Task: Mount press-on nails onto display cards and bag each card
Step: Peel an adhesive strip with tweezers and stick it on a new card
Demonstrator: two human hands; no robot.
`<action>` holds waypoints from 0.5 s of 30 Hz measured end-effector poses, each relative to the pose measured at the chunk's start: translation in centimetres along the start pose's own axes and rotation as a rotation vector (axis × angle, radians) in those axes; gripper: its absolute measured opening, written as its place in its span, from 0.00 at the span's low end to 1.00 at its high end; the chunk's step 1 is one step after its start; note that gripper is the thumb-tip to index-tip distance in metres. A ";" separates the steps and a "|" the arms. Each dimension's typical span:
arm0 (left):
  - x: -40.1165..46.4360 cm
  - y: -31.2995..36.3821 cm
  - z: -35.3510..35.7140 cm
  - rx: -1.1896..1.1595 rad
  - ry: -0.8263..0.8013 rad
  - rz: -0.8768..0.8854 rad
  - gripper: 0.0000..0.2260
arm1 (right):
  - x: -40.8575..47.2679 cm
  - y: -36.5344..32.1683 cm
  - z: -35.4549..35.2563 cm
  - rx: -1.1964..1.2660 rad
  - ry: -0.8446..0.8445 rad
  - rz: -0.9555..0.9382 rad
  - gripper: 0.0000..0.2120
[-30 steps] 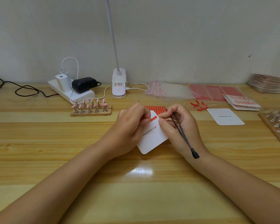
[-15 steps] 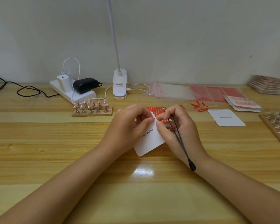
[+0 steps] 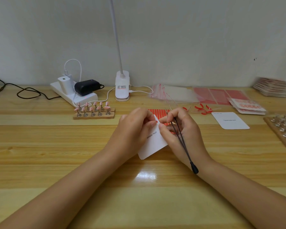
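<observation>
In the middle of the surface [image 3: 40, 146], the left hand [image 3: 132, 129] pinches the white card [image 3: 153, 144]; the right hand [image 3: 183, 129] grips tweezers [image 3: 183, 146] and presses a red sticker [image 3: 156, 121] onto the card. Next, I think, nails [image 3: 92, 107] go on, needing precision.

I'm seeing the white display card [image 3: 153, 144] tilting up off the wooden table, "Handmade Nail" printed on it, red bit at its top corner. Pink press-on nails [image 3: 93, 107] are sitting on stands on a wooden strip, far left of it.

Bright, even light from above; a white glare patch shines on the glossy table [image 3: 145, 176]. Right edge smears with blur, and the wide lens bends the edges.
</observation>
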State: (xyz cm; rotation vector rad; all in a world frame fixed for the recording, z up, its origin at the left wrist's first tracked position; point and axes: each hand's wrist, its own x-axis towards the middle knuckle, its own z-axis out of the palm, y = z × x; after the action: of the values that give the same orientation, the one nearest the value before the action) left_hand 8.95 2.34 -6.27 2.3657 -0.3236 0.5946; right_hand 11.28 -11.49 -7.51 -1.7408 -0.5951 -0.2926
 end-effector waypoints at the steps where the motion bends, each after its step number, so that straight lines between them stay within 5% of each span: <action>1: 0.0 0.0 0.0 -0.013 0.022 0.004 0.02 | 0.0 0.0 0.0 0.007 0.000 0.003 0.18; 15: 0.4 -0.1 -0.5 -0.038 -0.071 -0.053 0.04 | -0.2 -0.3 -0.1 -0.054 -0.030 -0.023 0.17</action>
State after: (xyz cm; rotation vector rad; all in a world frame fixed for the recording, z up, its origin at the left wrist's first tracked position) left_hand 9.21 2.72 -5.83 2.3551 -0.3003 0.4765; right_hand 10.97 -11.61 -7.32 -1.7939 -0.6347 -0.3017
